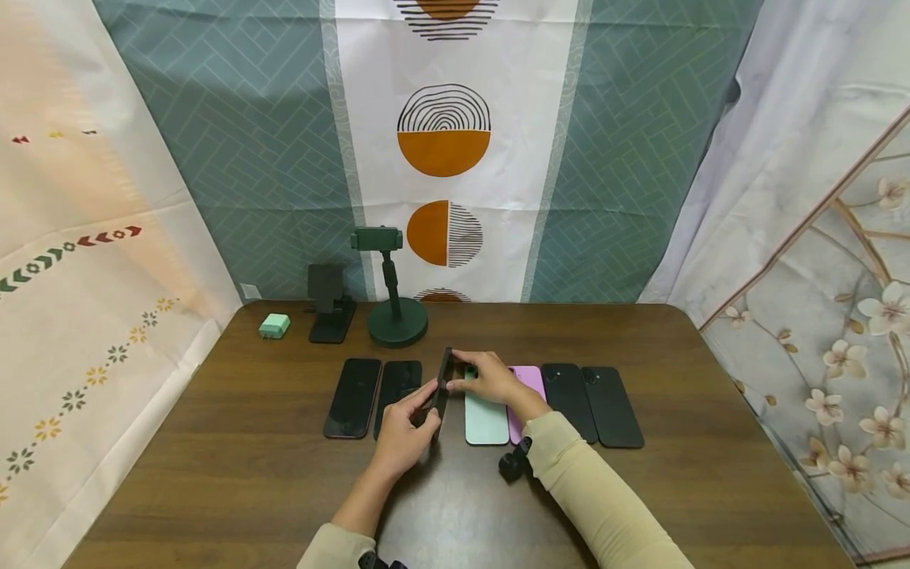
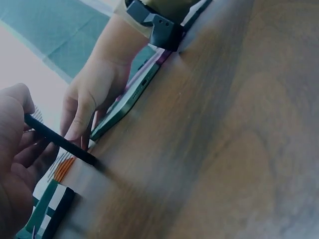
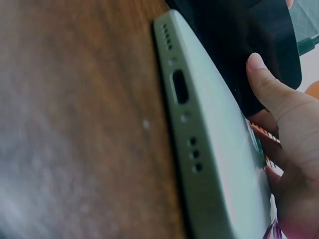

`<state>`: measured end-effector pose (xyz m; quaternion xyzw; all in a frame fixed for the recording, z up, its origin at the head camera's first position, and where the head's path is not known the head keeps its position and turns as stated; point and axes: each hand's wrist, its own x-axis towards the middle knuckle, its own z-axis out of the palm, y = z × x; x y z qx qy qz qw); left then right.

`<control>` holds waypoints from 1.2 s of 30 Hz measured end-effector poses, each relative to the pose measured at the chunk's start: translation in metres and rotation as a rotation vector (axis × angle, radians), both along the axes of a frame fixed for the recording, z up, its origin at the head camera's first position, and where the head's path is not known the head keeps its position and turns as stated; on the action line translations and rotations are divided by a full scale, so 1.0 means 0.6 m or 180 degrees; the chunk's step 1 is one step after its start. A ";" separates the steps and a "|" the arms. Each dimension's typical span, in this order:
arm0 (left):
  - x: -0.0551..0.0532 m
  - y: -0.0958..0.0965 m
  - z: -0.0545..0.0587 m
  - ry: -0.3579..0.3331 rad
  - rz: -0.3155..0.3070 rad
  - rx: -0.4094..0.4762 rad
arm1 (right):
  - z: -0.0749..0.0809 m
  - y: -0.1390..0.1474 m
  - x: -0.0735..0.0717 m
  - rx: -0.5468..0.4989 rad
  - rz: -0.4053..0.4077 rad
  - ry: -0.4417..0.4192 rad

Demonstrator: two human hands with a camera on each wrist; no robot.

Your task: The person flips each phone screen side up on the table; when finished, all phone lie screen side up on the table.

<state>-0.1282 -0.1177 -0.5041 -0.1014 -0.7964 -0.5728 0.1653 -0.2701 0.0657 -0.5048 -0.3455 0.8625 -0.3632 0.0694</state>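
Observation:
A black smartphone [image 1: 442,385] is tilted up on its long edge between my two hands, low over the table. My left hand [image 1: 404,436] grips its near part. At the far end, the thumb of my right hand [image 1: 493,378] presses one face, as the right wrist view shows on the dark phone [image 3: 234,45]. Beneath the right hand lies a mint-green phone [image 1: 486,420], with a pink phone [image 1: 528,379] beside it. Farther right are two black phones [image 1: 613,407]. On the left lie two dark phones, one glossy phone [image 1: 352,397] and one partly hidden behind the left hand.
Behind the row stand a dark green phone stand [image 1: 398,322] with a round base and a black folding stand [image 1: 332,324]. A mint charger plug [image 1: 274,325] sits at the back left of the wooden table [image 1: 213,474]. Fabric hangs behind and at both sides.

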 end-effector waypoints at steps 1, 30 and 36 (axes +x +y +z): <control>0.000 -0.001 0.000 -0.0001 0.0033 -0.0037 | 0.000 -0.001 0.000 -0.0019 -0.0006 0.0015; 0.015 -0.023 -0.010 -0.0355 0.0091 -0.1055 | -0.003 0.005 0.001 0.0095 -0.0202 0.0144; 0.010 -0.025 -0.016 -0.0200 0.0248 -0.1264 | -0.003 0.011 -0.002 0.0123 -0.0029 0.0216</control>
